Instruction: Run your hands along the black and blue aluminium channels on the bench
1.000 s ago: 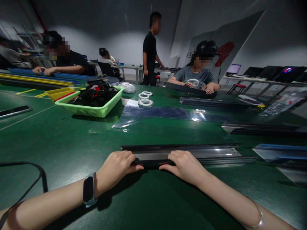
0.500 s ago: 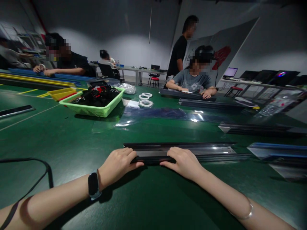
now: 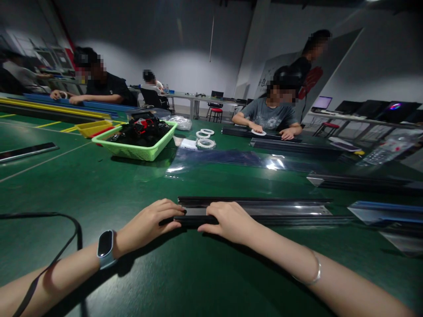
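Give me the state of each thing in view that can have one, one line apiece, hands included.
Left hand: at the channel's left end, grip unclear
Right hand: closed over the channel's near wall
Black channel: lying open side up
Watch: fastened, screen dark
Green basket: heaped above its rim
White rings: lying flat
Clear plastic sheet: spread out
Background monitor: lit

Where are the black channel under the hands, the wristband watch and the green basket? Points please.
black channel (image 3: 280, 210): head view, on its inner floor
wristband watch (image 3: 105, 243): head view, on its screen
green basket (image 3: 139, 153): head view, on its near wall
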### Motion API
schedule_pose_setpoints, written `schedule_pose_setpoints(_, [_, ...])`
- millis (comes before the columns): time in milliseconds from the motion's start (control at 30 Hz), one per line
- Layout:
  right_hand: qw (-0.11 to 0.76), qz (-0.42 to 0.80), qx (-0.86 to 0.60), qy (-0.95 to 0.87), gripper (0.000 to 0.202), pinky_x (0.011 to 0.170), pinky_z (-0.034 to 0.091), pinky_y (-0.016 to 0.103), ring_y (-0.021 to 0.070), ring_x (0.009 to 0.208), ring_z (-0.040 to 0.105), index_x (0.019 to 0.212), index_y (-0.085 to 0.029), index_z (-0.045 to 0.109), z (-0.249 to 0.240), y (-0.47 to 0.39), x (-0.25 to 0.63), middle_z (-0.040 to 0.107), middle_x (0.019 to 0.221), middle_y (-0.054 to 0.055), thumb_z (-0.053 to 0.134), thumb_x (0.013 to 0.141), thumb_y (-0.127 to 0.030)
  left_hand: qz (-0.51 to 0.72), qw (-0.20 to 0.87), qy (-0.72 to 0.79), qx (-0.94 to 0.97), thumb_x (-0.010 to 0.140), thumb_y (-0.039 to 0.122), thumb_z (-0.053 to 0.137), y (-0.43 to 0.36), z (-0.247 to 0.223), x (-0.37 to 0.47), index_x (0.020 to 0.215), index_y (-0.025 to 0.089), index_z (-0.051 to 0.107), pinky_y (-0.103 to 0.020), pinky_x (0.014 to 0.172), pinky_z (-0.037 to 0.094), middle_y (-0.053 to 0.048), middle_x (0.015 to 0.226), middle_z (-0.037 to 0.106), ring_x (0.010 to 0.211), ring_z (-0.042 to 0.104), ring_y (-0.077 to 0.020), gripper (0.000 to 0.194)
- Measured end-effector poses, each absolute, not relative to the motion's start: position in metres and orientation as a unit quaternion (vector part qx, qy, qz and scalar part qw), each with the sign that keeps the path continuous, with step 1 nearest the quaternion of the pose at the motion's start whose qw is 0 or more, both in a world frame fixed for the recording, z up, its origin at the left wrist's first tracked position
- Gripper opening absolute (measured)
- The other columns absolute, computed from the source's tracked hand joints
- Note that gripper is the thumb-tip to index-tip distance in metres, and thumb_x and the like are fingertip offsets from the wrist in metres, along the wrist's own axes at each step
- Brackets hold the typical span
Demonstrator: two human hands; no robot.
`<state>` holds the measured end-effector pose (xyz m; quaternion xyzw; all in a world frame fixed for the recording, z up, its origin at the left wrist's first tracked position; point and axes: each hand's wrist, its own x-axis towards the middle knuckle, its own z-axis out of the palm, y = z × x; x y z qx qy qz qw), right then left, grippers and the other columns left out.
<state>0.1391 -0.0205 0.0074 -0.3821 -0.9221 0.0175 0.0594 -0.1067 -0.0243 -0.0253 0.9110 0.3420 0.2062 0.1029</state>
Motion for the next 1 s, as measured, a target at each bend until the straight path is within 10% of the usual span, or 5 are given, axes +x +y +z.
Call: schedule_pose_setpoints(1000, [0.055, 0.087, -0.418, -0.903, 0.031, 0.065, 0.041, 0.025, 0.0170, 0.079, 0.058, 0.083, -0.016, 0.058, -0.003, -0.016, 0.133, 0.061, 0.084, 0.005, 0.050, 0.078, -0.046, 0.170, 0.088, 0.363, 0.912, 0.082, 0.033, 0.049, -0.017, -0.037, -0.110, 0.115, 0.027, 0.050, -0.033, 0.087, 0.043, -0.001, 0.114, 0.056, 0.106, 0.049, -0.0161, 0.034])
